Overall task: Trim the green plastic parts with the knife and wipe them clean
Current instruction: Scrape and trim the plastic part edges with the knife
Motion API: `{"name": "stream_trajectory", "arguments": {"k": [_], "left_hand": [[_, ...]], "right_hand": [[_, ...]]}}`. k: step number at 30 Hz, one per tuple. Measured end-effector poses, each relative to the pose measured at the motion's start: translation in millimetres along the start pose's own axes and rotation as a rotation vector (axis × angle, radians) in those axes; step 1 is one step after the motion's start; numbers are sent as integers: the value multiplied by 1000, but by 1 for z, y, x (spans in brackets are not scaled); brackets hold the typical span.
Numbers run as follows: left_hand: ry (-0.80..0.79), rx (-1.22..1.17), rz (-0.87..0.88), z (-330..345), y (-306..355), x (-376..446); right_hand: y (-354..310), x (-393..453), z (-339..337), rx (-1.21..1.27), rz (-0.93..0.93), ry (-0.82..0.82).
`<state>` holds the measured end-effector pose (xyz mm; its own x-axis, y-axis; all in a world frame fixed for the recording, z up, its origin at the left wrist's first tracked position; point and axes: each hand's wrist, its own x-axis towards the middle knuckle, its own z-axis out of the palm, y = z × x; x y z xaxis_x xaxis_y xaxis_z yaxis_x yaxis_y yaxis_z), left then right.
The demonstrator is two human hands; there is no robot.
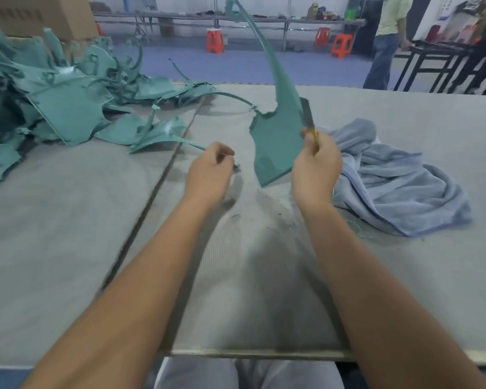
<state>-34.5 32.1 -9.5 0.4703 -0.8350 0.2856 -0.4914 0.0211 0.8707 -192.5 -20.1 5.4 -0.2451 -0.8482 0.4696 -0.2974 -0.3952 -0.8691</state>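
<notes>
Green part beside towel

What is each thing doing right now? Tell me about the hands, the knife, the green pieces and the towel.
Left hand: curled, pinching a thin green strip.
Right hand: gripping the knife.
Knife: blade up against the green part's edge.
Green part: upright.
Green pile: heaped on the table.
Towel: crumpled.

Even light, soft blur (motion) — bowed edges

No legible text or labels anywhere.
</notes>
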Motion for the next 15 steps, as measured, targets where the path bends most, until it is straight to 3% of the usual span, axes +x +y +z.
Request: {"name": "stream_trajectory", "arguments": {"k": [6,11,15], "left_hand": [[-79,-144,-229,26,-7,-13],[-32,-465,-204,19,-17,-8],[-30,-544,-226,14,-18,-6]], "right_hand": [[24,-12,5,170,260,-115],[33,-3,7,295,502,-285],[34,-4,5,401,537,-293]]}}
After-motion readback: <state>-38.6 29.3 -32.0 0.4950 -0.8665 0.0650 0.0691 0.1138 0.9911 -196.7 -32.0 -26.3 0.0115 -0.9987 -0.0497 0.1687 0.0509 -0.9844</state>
